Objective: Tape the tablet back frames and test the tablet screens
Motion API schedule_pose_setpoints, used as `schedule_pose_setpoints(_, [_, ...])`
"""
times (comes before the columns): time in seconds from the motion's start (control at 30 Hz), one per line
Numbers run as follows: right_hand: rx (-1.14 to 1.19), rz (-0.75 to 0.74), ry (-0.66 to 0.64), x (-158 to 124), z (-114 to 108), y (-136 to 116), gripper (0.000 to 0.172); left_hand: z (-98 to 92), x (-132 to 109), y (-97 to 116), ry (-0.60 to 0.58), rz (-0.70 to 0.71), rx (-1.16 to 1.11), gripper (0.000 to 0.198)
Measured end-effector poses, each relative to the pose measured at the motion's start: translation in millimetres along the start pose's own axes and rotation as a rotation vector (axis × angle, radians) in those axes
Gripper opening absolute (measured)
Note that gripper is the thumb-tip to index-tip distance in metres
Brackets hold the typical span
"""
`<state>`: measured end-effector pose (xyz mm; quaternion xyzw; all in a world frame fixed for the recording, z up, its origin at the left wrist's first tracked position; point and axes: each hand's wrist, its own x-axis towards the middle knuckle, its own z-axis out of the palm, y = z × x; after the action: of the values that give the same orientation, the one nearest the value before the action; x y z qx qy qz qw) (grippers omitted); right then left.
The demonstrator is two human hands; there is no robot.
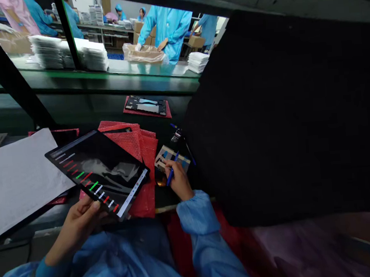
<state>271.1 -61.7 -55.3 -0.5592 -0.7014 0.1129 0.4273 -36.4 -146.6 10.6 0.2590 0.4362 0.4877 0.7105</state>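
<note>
The left hand [78,221] curled under a tablet [98,171], gripping its edge above the red bubble-wrap pouches [147,152]; just right of them, the right hand [178,181] closed around a blue pen [176,158].

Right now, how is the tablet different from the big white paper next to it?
The tablet is dark and shiny, with a picture and red, green and white bars on it, but the white paper looks pale and plain. The left hand holds the tablet up at a tilt, while the paper lies with no hand on it. The paper looks bigger here. Both are flat with straight edges.
</note>
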Motion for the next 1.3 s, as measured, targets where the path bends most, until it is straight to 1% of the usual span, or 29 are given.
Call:
schedule_pose_setpoints(0.13, [-0.044,-0.040,-0.081,8.9,6.2,3.9,0.013,-0.9,6.3,1.5,0.054,0.005,-0.021,0.026])
schedule_pose_setpoints(0.23, [-0.067,-0.067,-0.144,11.7,7.6,2.9,0.015,-2.4,10.8,2.1,0.091,-0.034,-0.039,0.021])
schedule_pose_setpoints(0.3, [-0.084,-0.070,-0.173,11.9,7.8,2.8,0.017,-2.9,12.9,2.3,0.114,-0.059,-0.050,0.022])
schedule_pose_setpoints(0.47, [-0.113,-0.053,-0.187,10.8,9.6,2.7,0.019,-1.1,17.4,2.0,0.151,-0.072,-0.037,0.032])
schedule_pose_setpoints(0.57, [-0.127,-0.040,-0.183,11.9,12.5,2.3,0.020,-2.9,20.7,0.2,0.131,-0.054,-0.035,0.034])
schedule_pose_setpoints(0.63, [-0.137,-0.019,-0.165,14.7,9.4,4.8,0.022,-5.7,21.8,-0.9,0.116,-0.062,-0.034,0.037])
schedule_pose_setpoints(0.7, [-0.155,0.018,-0.125,18.3,-2.9,10.7,0.025,-7.7,20.8,-1.0,0.091,-0.069,-0.033,0.040])
schedule_pose_setpoints(0.77, [-0.186,0.066,-0.090,21.0,-25.2,18.3,0.034,-7.5,17.3,0.0,0.053,-0.048,-0.038,0.037])
schedule_pose_setpoints(0.83, [-0.220,0.112,-0.103,21.4,-52.6,23.1,0.044,-5.6,13.2,1.7,0.010,-0.007,-0.044,0.034])
schedule_pose_setpoints(0.9, [-0.254,0.149,-0.143,18.5,-75.8,20.0,0.047,-3.2,10.7,3.1,-0.016,0.014,-0.043,0.031])
schedule_pose_setpoints(0.97, [-0.283,0.191,-0.132,11.6,-85.7,5.6,0.042,-1.2,10.9,3.4,-0.022,0.020,-0.040,0.029])
schedule_pose_setpoints(1.0, [-0.279,0.224,-0.103,6.5,-84.1,-6.0,0.038,-0.1,11.6,3.0,-0.021,0.023,-0.042,0.027])
schedule_pose_setpoints(1.03, [-0.226,0.291,-0.055,0.1,-78.1,-20.2,0.036,1.4,12.5,2.1,-0.022,0.030,-0.048,0.026])
schedule_pose_setpoints(1.07, [-0.097,0.371,-0.028,-7.4,-68.5,-36.5,0.037,3.5,13.3,0.8,-0.034,0.035,-0.057,0.026])
schedule_pose_setpoints(1.1, [0.099,0.465,-0.064,-15.6,-56.1,-54.2,0.042,6.5,14.0,-0.7,-0.058,0.038,-0.068,0.026])
schedule_pose_setpoints(1.13, [0.340,0.558,-0.160,-24.0,-42.2,-72.5,0.050,10.4,14.4,-2.3,-0.090,0.040,-0.079,0.027])
schedule_pose_setpoints(1.17, [0.591,0.644,-0.291,-31.8,-28.2,-90.5,0.058,15.3,14.6,-3.7,-0.129,0.040,-0.088,0.028])
schedule_pose_setpoints(1.2, [0.790,0.727,-0.309,-38.2,-15.3,-107.3,0.063,20.8,14.8,-4.7,-0.174,0.039,-0.086,0.029])
schedule_pose_setpoints(1.23, [0.919,0.792,-0.270,-42.6,-4.6,-121.9,0.065,26.6,15.3,-5.2,-0.223,0.039,-0.068,0.030])
schedule_pose_setpoints(1.27, [0.971,0.848,-0.188,-44.4,3.1,-133.7,0.062,32.1,16.3,-4.8,-0.275,0.046,-0.030,0.031])
schedule_pose_setpoints(1.3, [0.974,0.898,-0.075,-43.7,7.5,-142.2,0.060,36.7,17.9,-3.5,-0.329,0.054,0.031,0.033])
